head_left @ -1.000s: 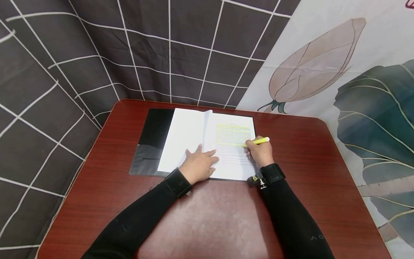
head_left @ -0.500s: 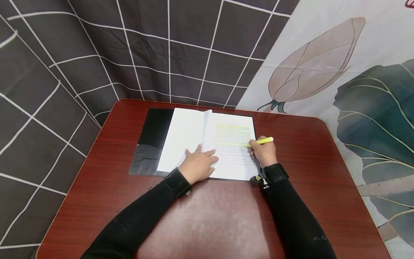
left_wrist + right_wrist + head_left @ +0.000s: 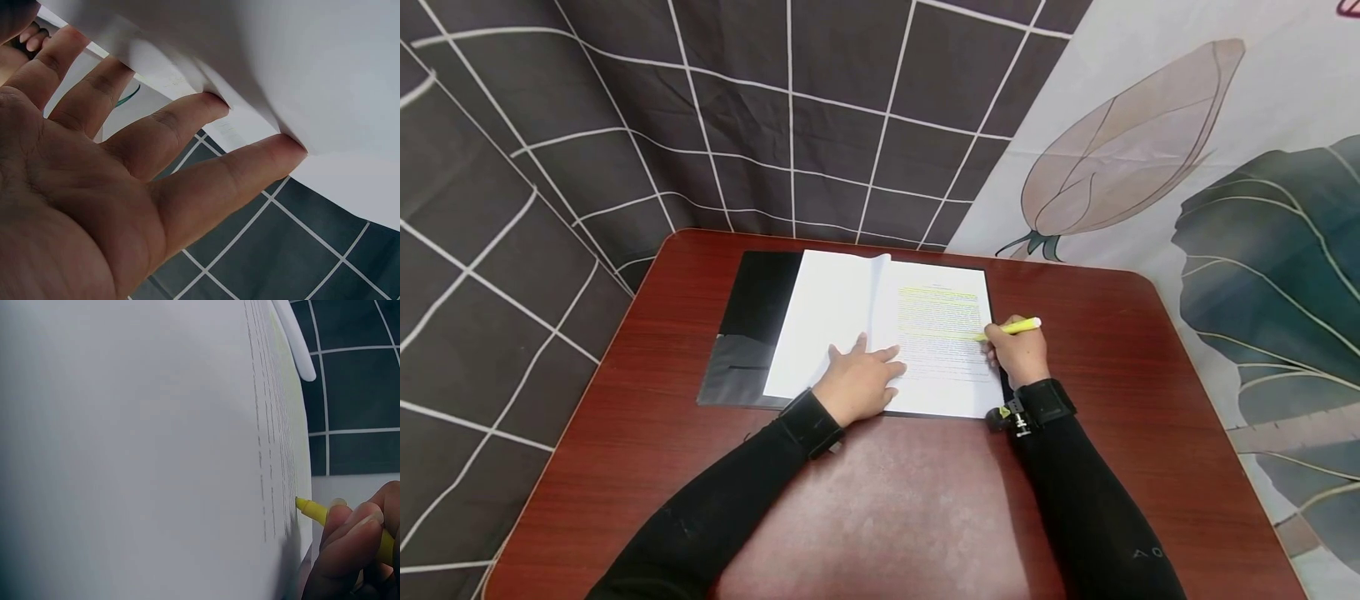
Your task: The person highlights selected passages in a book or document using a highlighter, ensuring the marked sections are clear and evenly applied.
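Note:
My right hand point(image 3: 1021, 357) pinches a yellow highlighter point(image 3: 1024, 326), its tip at the right end of a text line on the printed page point(image 3: 936, 396). Yellow marking covers lines in the upper half of that page. In the right wrist view the highlighter's nib point(image 3: 301, 503) meets the paper point(image 3: 156, 456) beside the printed lines. My left hand point(image 3: 853, 385) lies with spread fingers across the fold between the printed page and the blank left page point(image 3: 823, 308). Seen from the left wrist, straight fingertips point(image 3: 290, 150) press on the white paper point(image 3: 337, 81).
Under the pages lies an open black folder point(image 3: 763, 292), its left cover with a clear pocket point(image 3: 737, 379). The reddish-brown table point(image 3: 1097, 350) extends on both sides. Behind it hang a dark grid-patterned cloth point(image 3: 835, 125) and a white cloth with plant drawings point(image 3: 1120, 150).
My right hand has moved slightly right along the text line with the highlighter. The left hand has stayed in place on the pages.

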Motion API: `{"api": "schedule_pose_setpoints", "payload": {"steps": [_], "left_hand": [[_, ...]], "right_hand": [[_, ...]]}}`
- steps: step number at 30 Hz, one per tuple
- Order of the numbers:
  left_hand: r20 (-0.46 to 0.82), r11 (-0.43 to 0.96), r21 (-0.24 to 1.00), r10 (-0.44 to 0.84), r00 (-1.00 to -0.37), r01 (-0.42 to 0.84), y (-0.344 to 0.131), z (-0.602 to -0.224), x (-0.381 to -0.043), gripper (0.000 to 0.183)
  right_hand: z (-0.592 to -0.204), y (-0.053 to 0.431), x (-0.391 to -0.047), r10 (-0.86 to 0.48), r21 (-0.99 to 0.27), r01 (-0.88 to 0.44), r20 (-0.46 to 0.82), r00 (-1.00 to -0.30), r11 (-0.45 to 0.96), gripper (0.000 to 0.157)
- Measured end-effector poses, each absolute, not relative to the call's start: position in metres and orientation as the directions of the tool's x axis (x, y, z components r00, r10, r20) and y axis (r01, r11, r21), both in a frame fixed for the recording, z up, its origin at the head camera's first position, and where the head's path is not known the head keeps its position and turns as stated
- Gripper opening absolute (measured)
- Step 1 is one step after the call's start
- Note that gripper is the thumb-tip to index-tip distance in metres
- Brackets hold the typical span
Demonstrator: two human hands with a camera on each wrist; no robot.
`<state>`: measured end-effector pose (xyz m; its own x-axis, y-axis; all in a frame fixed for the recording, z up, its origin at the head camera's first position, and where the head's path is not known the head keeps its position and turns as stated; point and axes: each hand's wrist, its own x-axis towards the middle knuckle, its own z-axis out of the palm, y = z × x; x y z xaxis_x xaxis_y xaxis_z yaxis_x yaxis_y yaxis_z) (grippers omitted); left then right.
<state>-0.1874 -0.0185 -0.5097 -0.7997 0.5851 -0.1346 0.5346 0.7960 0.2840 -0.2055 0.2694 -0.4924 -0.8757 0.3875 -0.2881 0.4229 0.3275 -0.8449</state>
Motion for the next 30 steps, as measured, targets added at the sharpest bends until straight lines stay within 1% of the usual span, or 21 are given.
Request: {"api": "schedule_pose_setpoints", "payload": {"steps": [3,5,6,10,12,15,20,24,27,30], "left_hand": [[-0.148,0.799,0.278,0.584,-0.798,0.534,-0.019,-0.500,-0.184,0.048],[-0.131,0.796,0.271,0.588,-0.798,0.541,-0.019,-0.505,-0.185,0.047],[-0.142,0.797,0.277,0.587,-0.797,0.537,-0.019,-0.500,-0.184,0.048],[-0.119,0.794,0.283,0.586,-0.802,0.538,-0.019,-0.516,-0.189,0.048],[-0.135,0.795,0.297,0.583,-0.801,0.529,-0.019,-0.517,-0.190,0.049],[-0.121,0.791,0.298,0.587,-0.800,0.535,-0.020,-0.532,-0.196,0.051],[-0.131,0.792,0.285,0.591,-0.796,0.540,-0.020,-0.538,-0.201,0.053],[-0.132,0.795,0.285,0.586,-0.799,0.536,-0.020,-0.534,-0.199,0.051],[-0.139,0.797,0.293,0.581,-0.802,0.528,-0.019,-0.524,-0.195,0.050],[-0.156,0.797,0.309,0.581,-0.799,0.520,-0.017,-0.512,-0.189,0.048]], "right_hand": [[-0.493,0.273,-0.206,0.392,-0.840,0.442,-0.309,-0.866,0.315,0.016],[-0.494,0.275,-0.207,0.393,-0.840,0.450,-0.320,-0.862,0.304,0.015],[-0.494,0.276,-0.207,0.392,-0.840,0.452,-0.324,-0.861,0.299,0.015],[-0.494,0.278,-0.207,0.390,-0.840,0.445,-0.314,-0.865,0.310,0.015],[-0.493,0.278,-0.207,0.393,-0.840,0.439,-0.305,-0.868,0.318,0.015],[-0.492,0.278,-0.206,0.396,-0.841,0.431,-0.291,-0.871,0.328,0.016],[-0.492,0.279,-0.207,0.400,-0.833,0.427,-0.279,-0.873,0.351,0.015],[-0.494,0.281,-0.208,0.401,-0.832,0.426,-0.276,-0.873,0.355,0.015],[-0.495,0.281,-0.206,0.417,-0.850,0.405,-0.252,-0.873,0.335,0.017],[-0.493,0.276,-0.203,0.436,-0.903,0.334,-0.193,-0.879,0.271,0.021]]}}
